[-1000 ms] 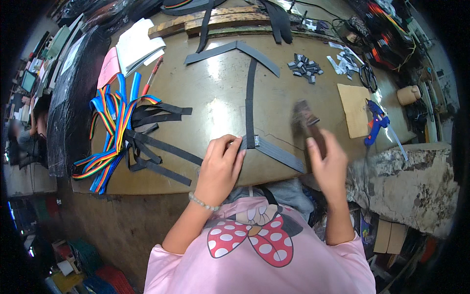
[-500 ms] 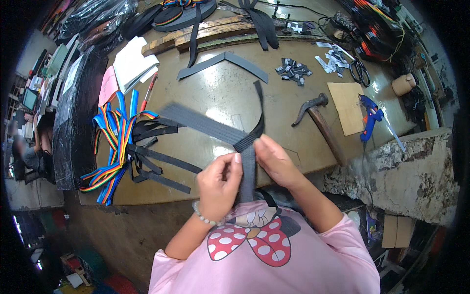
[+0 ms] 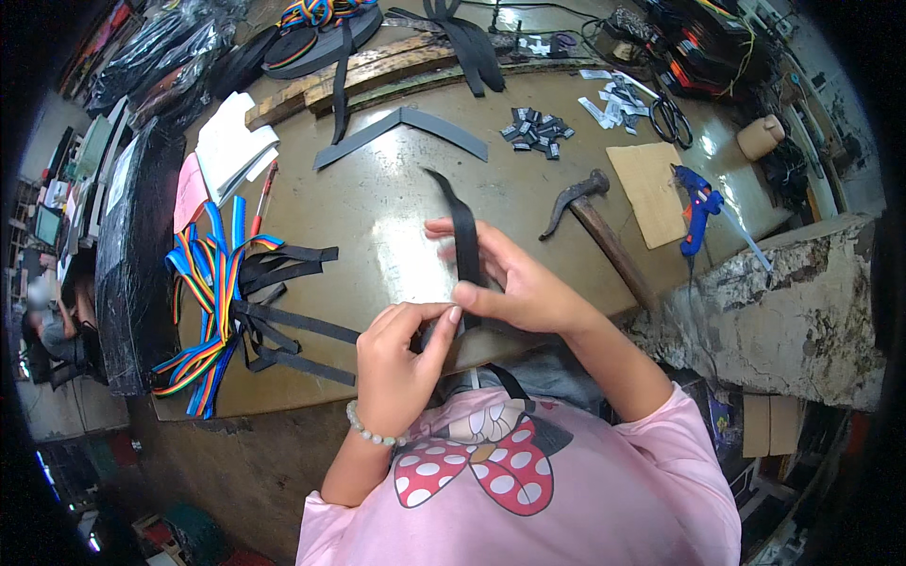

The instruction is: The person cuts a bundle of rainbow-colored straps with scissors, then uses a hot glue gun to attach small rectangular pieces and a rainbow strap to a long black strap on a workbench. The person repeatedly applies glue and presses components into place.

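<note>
A narrow black webbing strap [image 3: 466, 245] rises from between my hands, its free end curling up and to the left over the table. My left hand [image 3: 401, 354], with a beaded bracelet at the wrist, is closed in a pinch at the strap's lower part. That lower end is mostly hidden by the fingers. With the thumb in front and the fingers behind, my right hand [image 3: 519, 288] holds the same strap a little higher. Left of my hands lies a bundle of rainbow-and-blue straps [image 3: 222, 302] with black straps [image 3: 302, 321] reaching toward my left wrist.
Beyond my hands lies a bent grey strip [image 3: 401, 121]. A pile of small dark tabs [image 3: 536, 132], a hammer [image 3: 604, 231], cardboard [image 3: 649, 193], a blue glue gun [image 3: 698, 209] and scissors [image 3: 671, 123] are to the right. Papers [image 3: 231, 146] and a red pen [image 3: 264, 198] lie left.
The wide grey webbing that stretched up and left from my hands is out of sight. My right hand's fingers have moved up behind the black strap. The whole view has shifted slightly.
</note>
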A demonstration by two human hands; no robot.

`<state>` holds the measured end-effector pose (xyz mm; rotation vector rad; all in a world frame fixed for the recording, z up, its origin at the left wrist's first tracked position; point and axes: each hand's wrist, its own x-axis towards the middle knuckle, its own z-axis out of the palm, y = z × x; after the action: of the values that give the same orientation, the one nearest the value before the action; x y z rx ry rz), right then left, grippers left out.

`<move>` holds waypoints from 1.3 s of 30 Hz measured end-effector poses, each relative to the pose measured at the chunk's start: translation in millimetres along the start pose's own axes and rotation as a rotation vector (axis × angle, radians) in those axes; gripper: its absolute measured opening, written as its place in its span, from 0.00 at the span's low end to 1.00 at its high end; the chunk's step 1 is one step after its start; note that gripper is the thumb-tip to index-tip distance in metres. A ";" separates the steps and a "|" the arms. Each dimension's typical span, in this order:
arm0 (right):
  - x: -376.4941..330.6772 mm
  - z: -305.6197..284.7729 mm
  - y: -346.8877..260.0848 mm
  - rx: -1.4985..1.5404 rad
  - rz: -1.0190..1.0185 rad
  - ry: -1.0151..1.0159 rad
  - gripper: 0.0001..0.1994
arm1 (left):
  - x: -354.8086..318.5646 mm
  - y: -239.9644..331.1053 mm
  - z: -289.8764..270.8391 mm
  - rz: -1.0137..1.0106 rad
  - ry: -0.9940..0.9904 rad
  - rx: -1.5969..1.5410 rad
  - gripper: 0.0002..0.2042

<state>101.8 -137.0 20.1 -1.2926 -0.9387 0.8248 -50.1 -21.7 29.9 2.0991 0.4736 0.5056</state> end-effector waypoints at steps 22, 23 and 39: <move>-38.7 36.7 44.6 -1.030 -0.287 0.125 0.14 | 3.2 -46.5 28.8 0.076 0.074 0.210 0.11; -40.4 36.6 43.5 -1.053 -0.289 0.098 0.13 | 2.6 -46.8 29.2 0.099 0.065 0.242 0.11; -138.2 -166.8 39.3 -1.440 -0.116 1.676 0.19 | 2.9 -41.6 16.6 0.019 0.049 0.076 0.08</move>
<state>198.2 -326.0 -38.9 -2.2880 0.0091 -1.3299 -44.9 -9.7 -13.1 2.1693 0.5091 0.5593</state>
